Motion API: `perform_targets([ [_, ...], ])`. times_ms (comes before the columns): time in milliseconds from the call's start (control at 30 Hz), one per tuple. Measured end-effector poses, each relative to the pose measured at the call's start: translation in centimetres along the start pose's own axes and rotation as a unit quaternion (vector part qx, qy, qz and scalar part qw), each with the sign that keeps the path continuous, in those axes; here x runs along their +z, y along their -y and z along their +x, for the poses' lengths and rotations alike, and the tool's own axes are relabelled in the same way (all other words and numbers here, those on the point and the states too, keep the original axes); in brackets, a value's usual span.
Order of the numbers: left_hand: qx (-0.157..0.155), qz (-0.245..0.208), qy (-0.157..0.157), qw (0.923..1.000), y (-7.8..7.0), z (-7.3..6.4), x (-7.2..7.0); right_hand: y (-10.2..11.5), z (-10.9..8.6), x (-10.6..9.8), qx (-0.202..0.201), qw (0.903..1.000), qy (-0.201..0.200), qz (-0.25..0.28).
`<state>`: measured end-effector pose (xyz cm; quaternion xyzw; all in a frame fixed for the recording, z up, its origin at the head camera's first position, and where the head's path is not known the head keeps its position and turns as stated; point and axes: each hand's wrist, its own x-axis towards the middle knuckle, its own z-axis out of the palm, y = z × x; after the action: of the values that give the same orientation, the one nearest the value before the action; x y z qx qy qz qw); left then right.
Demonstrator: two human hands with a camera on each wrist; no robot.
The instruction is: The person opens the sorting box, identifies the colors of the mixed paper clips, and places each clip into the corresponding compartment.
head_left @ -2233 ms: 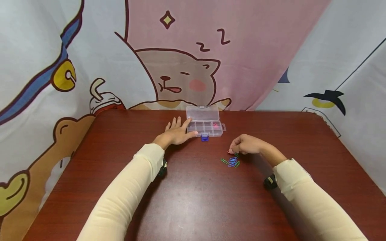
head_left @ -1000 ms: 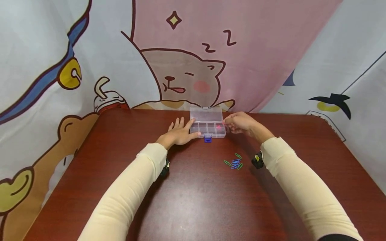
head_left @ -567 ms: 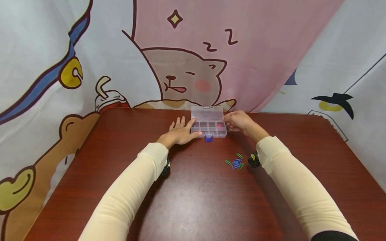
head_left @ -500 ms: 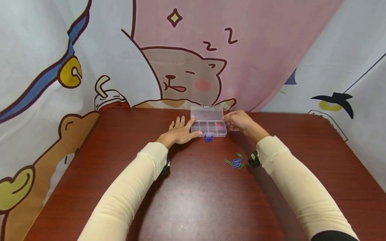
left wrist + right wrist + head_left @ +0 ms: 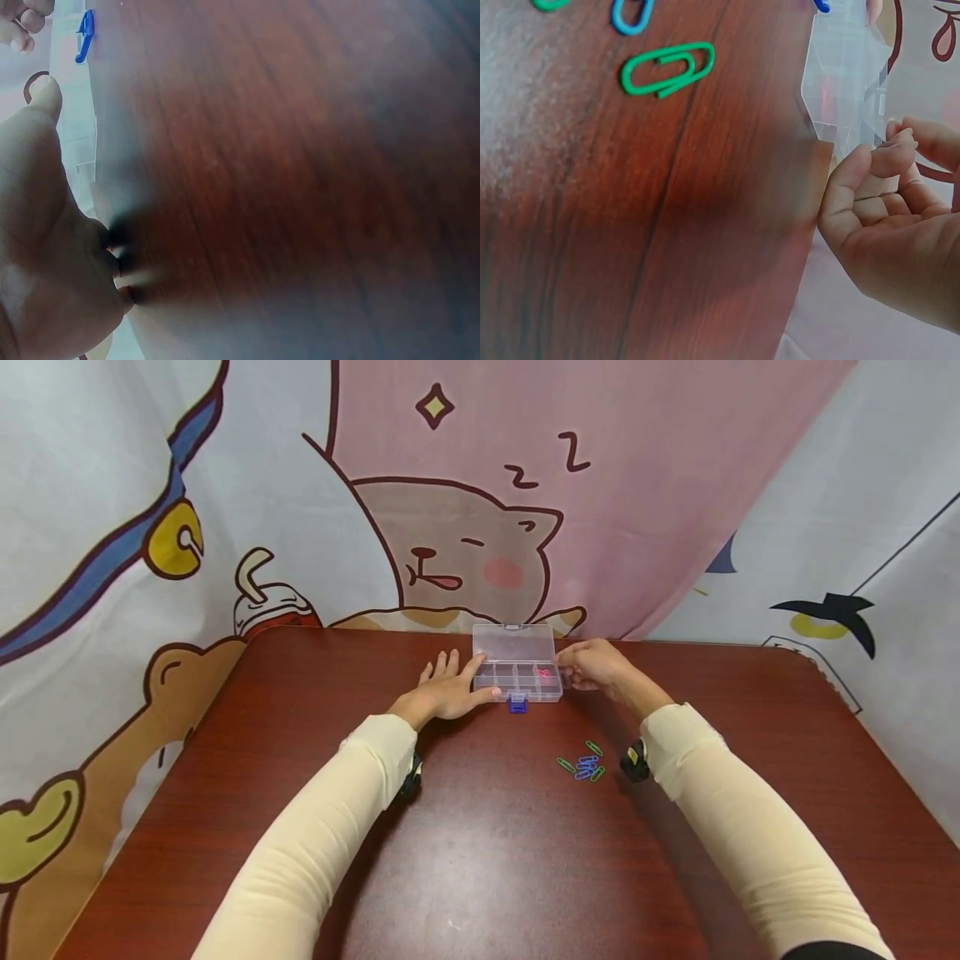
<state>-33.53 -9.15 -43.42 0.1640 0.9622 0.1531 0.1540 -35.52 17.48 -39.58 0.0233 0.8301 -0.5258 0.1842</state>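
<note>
A clear plastic compartment box (image 5: 506,681) stands at the back of the table, its lid (image 5: 513,643) raised behind it. Pink paper clips (image 5: 543,673) lie in its back right compartment. My left hand (image 5: 446,693) rests with spread fingers at the box's left end, index finger by the hinge and thumb at the front wall. My right hand (image 5: 596,664) is at the right end, fingers loosely bent; in the right wrist view the thumb and index fingertips stand apart at the box's edge, with no clip between them.
Several blue paper clips (image 5: 586,767) and green paper clips (image 5: 566,766) lie on the brown table (image 5: 465,843), in front and to the right of the box. A blue latch (image 5: 517,704) hangs at the box's front. A printed curtain (image 5: 637,485) closes off the back.
My right hand has moved from the loose clips to the box's right end and let go of a pink paper clip, which now lies in the back right compartment. The left hand has stayed.
</note>
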Motion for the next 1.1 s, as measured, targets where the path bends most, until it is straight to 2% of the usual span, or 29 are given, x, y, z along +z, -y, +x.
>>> perform_targets([
  [333, -0.003, -0.002, 0.004, 1.0000, -0.2, -0.3, -0.3, -0.5, -0.1, 0.0, 0.002, 0.9998, -0.004, -0.018],
  [700, -0.004, 0.007, 0.008, 0.9999, -0.3, -0.3, -0.2, -0.6, -0.7, -0.3, 0.001, 0.9999, 0.006, -0.012],
  [1100, -0.002, -0.001, 0.001, 1.0000, -0.4, -0.5, -0.3, -1.4, -0.6, -0.6, 0.002, 0.9995, 0.002, -0.033],
])
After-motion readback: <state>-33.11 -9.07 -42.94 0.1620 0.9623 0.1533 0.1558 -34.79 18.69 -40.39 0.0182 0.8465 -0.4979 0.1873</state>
